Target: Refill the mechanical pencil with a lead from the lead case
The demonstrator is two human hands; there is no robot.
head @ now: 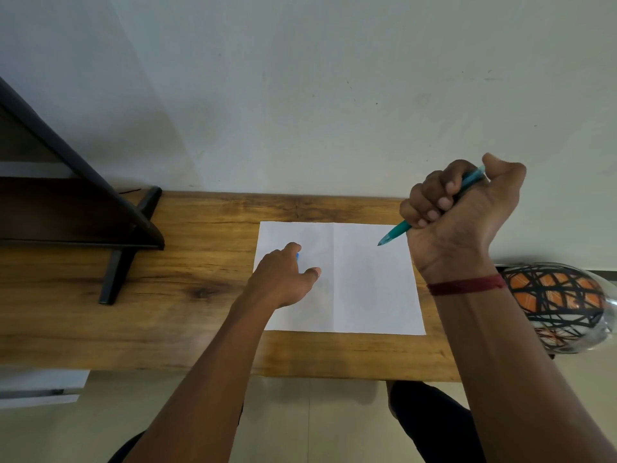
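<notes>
Wooden table (200,228): black stand (113,272), far left. White paper (367,295): your left hand (283,275) covers what is probably the lead case (297,256), only a blue sliver showing; grip not discernible. Your right hand (460,212) fists the mechanical pencil (397,231), teal, tip down, thumb capping its top, likely to click it.

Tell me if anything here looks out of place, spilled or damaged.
Nothing stands out. The white paper lies flat on the wooden table, only creased down its middle. The right hand grips the teal pencil; the left hand mostly hides a small blue thing.
</notes>
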